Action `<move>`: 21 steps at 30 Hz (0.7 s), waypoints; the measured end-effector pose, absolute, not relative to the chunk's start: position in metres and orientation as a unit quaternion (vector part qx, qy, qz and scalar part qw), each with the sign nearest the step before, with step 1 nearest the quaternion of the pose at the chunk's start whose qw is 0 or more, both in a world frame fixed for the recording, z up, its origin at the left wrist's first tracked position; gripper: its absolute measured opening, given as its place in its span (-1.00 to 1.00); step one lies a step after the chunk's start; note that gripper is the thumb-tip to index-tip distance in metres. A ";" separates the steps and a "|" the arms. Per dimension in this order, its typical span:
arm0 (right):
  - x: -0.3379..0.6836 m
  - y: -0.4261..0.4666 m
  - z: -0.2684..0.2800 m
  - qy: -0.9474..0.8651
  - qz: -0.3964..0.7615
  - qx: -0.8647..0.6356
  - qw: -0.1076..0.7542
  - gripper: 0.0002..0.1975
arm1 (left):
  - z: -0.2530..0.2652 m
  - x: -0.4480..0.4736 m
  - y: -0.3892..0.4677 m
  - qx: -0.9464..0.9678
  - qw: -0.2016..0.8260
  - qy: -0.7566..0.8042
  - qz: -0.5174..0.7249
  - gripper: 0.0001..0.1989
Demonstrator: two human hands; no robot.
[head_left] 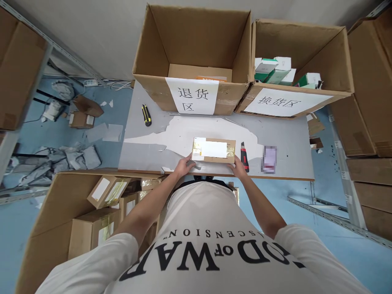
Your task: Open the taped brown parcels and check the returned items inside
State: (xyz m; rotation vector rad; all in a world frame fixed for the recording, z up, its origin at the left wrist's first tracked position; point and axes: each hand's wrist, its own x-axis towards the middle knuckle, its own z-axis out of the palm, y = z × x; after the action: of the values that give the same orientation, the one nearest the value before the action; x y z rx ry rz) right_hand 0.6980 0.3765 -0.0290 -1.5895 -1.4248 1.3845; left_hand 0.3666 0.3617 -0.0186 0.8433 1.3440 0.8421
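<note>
A small taped cardboard box (214,150) with a white label lies at the front of the table, between my two hands. My left hand (184,165) grips its left end, fingers partly tucked beneath the lower corner. At the opposite end, my right hand (238,168) holds the lower right corner. Just right of that hand lies a red and black utility knife (244,157). A yellow and black utility knife (146,115) rests farther off, at the table's back left.
Two large open cartons stand along the back: a left carton (143,87) and a right carton (344,87) holding green and white boxes. A blurred purple item (269,159) lies at right. By my left side, a big carton (45,228) contains several parcels. Shelving flanks both sides.
</note>
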 end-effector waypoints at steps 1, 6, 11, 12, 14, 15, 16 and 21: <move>0.694 0.377 -0.029 -0.538 0.520 -0.594 0.295 -0.34 | -0.017 0.369 0.361 0.405 0.596 0.593 0.359 -0.45; 0.692 0.391 -0.012 -0.611 0.462 -0.596 0.240 -0.52 | 0.002 0.371 0.370 0.572 0.432 0.646 0.262 -0.56; 0.692 0.417 0.014 -0.671 0.354 -0.638 0.130 -0.46 | 0.022 0.375 0.391 0.607 0.312 0.710 0.174 -0.46; 0.691 0.421 0.016 -0.670 0.347 -0.646 0.113 -0.44 | 0.023 0.377 0.396 0.606 0.306 0.716 0.166 -0.45; 0.687 0.426 0.018 -0.660 0.350 -0.660 0.082 -0.41 | 0.023 0.381 0.404 0.599 0.305 0.725 0.151 -0.44; 0.685 0.427 0.017 -0.653 0.355 -0.665 0.071 -0.41 | 0.023 0.382 0.407 0.595 0.307 0.729 0.144 -0.44; 0.684 0.427 0.016 -0.647 0.361 -0.668 0.062 -0.40 | 0.021 0.383 0.410 0.591 0.309 0.733 0.137 -0.44; 0.681 0.426 0.006 -0.613 0.387 -0.684 0.085 -0.41 | 0.016 0.381 0.418 0.576 0.319 0.743 0.115 -0.43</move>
State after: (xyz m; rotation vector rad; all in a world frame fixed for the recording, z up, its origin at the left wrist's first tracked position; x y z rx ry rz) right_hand 0.6811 0.4257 0.0061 -2.0392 -1.8282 1.1531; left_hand 0.3811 0.4185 0.0156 1.5149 1.9545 0.3031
